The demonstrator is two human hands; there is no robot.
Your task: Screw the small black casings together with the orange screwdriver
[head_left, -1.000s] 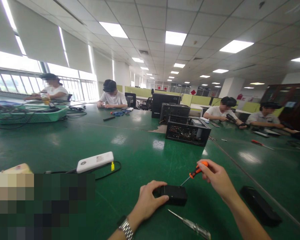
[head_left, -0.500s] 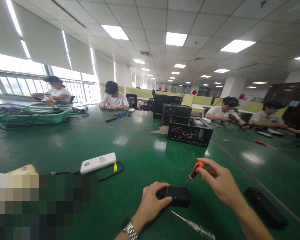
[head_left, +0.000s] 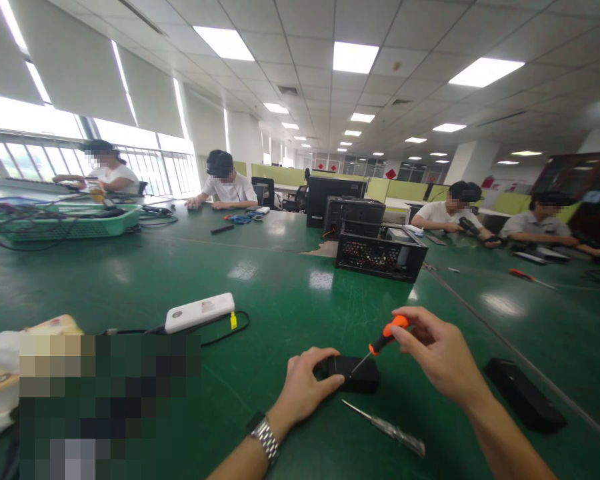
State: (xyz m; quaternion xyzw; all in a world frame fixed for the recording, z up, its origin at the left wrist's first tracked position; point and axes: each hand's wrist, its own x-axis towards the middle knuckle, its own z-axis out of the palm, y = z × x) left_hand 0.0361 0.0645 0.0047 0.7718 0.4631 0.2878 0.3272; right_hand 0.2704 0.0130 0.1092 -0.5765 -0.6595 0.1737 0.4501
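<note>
A small black box (head_left: 363,377) lies on the green table (head_left: 280,307). My left hand (head_left: 307,387) grips its left end between thumb and fingers. In my right hand (head_left: 433,350) is an orange and black screwdriver (head_left: 387,335), held by the handle, its shaft slanting down left to the top of the box. A second screwdriver with a clear handle (head_left: 395,433) rests on the table just below the box. To the right of my right hand lies a long black case (head_left: 525,393).
A white power strip (head_left: 200,313) with a black cable sits to the left. Beyond my hands stands an open black computer case (head_left: 380,257). A green basket (head_left: 75,223) holds cables at the far left. Several people sit around the table; a red screwdriver (head_left: 523,275) lies far right.
The orange screwdriver has tilted further over and its tip has moved left and nearer along the box top. My left hand still grips the box. The whole view has shifted slightly.
</note>
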